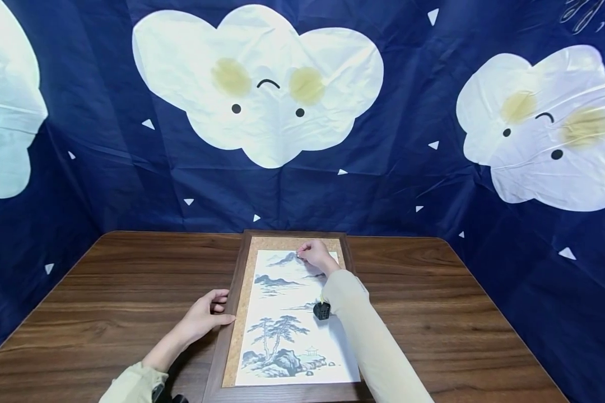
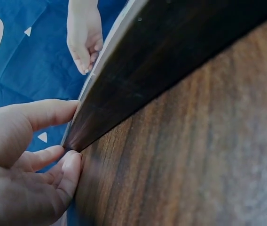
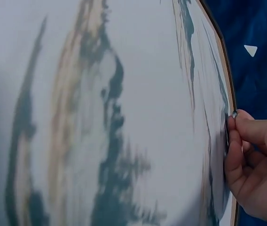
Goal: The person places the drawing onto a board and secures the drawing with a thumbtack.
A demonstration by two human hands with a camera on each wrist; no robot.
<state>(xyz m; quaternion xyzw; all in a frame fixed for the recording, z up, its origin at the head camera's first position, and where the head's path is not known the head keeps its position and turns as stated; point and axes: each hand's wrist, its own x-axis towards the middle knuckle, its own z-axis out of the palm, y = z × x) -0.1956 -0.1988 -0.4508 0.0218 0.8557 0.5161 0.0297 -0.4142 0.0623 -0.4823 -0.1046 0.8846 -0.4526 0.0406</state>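
Observation:
A landscape painting on white paper (image 1: 277,302) lies over a cork board (image 1: 239,336) with a dark brown wooden frame (image 1: 222,348). My right hand (image 1: 316,256) is at the paper's upper part. Between its thumb and fingers it pinches a small shiny pin (image 3: 234,114), largely hidden by the fingertips. The left hand (image 1: 204,316) touches the left side of the frame. Its thumb rests on the frame's upper edge, while the bent fingers lie against the side, close to the table, as the left wrist view shows.
A brown wood-grain table (image 1: 121,291) carries the board. Behind it and at both sides hangs a dark blue cloth (image 1: 106,168) printed with white clouds and small triangles. A black wrist device (image 1: 321,310) hangs below the right sleeve, over the paper.

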